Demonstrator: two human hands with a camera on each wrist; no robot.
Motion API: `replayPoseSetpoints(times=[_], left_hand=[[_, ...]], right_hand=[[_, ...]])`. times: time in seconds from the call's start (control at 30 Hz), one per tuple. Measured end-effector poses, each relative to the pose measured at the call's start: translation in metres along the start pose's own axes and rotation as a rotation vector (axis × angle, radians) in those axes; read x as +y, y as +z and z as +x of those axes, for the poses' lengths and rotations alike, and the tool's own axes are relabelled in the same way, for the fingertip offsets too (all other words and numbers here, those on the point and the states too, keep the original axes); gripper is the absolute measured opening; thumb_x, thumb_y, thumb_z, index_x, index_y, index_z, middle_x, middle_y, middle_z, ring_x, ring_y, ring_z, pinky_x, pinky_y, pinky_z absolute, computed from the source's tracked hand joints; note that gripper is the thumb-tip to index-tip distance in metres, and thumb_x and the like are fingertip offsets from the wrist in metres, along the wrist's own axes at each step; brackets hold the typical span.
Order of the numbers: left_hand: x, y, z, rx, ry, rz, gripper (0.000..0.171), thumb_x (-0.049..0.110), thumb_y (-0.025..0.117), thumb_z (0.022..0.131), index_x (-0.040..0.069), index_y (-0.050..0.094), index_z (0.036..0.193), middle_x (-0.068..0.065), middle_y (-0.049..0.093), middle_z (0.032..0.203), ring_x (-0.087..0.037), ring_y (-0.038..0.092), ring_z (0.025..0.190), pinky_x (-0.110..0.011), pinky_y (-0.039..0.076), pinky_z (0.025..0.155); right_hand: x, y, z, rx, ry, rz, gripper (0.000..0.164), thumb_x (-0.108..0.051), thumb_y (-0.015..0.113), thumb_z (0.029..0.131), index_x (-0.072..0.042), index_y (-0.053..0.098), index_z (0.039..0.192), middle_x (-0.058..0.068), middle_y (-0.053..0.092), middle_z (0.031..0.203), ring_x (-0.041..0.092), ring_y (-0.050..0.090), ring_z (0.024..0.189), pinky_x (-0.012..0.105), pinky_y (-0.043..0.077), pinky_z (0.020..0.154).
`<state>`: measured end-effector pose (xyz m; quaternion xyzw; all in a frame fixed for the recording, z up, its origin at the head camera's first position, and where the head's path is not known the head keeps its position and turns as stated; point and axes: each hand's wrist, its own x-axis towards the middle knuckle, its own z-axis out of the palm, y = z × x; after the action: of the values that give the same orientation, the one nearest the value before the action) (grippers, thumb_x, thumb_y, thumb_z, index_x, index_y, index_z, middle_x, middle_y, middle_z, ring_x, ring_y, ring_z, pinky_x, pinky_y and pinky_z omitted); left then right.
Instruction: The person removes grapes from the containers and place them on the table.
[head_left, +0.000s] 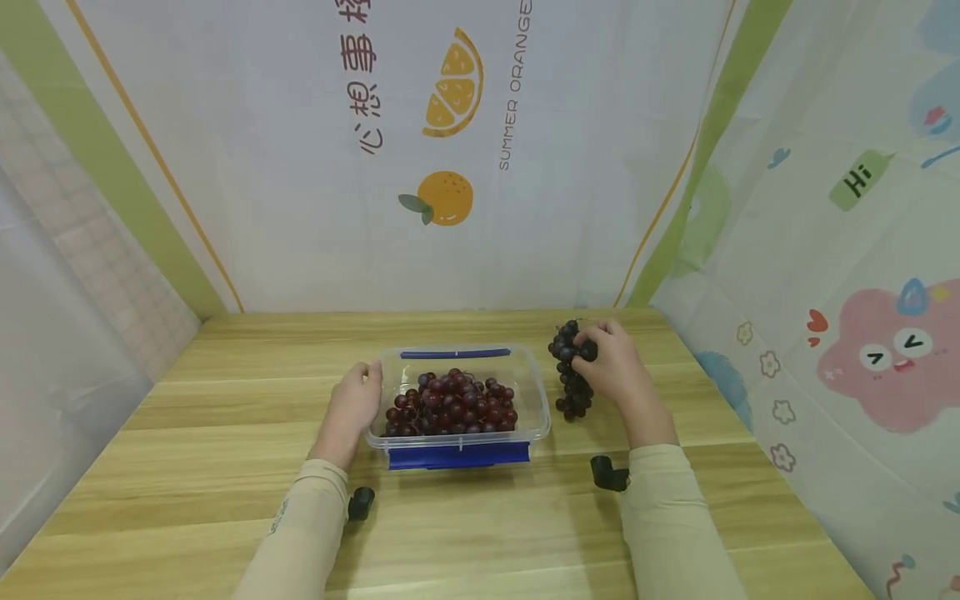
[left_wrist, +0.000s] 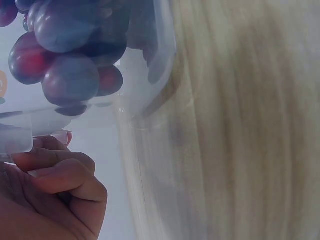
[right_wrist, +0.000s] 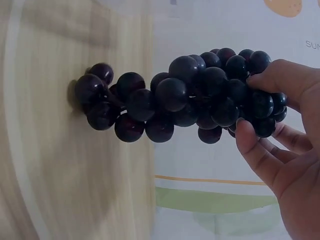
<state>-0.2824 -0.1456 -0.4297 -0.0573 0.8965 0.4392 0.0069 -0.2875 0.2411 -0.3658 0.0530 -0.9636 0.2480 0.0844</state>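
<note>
In the clear box (head_left: 536,400) lie red grapes (head_left: 453,406), left hand (head_left: 358,398) pinching its rim (head_left: 450,441), right hand (head_left: 617,364) a dark bunch (head_left: 574,390).

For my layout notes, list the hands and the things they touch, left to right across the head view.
Left hand → clear container with loosely heaped reddish grapes inside → hanging bunch of dark grapes → right hand.
</note>
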Motion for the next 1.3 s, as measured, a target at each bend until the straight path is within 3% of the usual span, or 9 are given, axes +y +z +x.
replayPoseSetpoints(times=[0.83,1.3], left_hand=[[0.003,0.0,-0.002,0.014,0.002,0.011,0.06,0.042,0.026,0.116,-0.005,0.051,0.142,-0.036,0.058,0.143,-0.058,0.052,0.139,-0.069,0.042,0.118],[0.003,-0.002,-0.004,0.009,-0.007,-0.005,0.06,0.044,0.026,0.116,-0.004,0.051,0.142,-0.035,0.057,0.144,-0.056,0.051,0.14,-0.068,0.041,0.118]], right_hand=[[0.018,0.011,0.001,-0.107,0.013,-0.015,0.025,-0.01,0.071,0.099,-0.005,0.07,0.124,0.021,0.054,0.14,0.044,0.055,0.132,0.058,0.054,0.104],[0.024,0.022,0.001,-0.167,0.004,-0.044,0.026,-0.009,0.07,0.101,-0.004,0.07,0.126,0.022,0.052,0.145,0.045,0.054,0.135,0.059,0.052,0.105]])
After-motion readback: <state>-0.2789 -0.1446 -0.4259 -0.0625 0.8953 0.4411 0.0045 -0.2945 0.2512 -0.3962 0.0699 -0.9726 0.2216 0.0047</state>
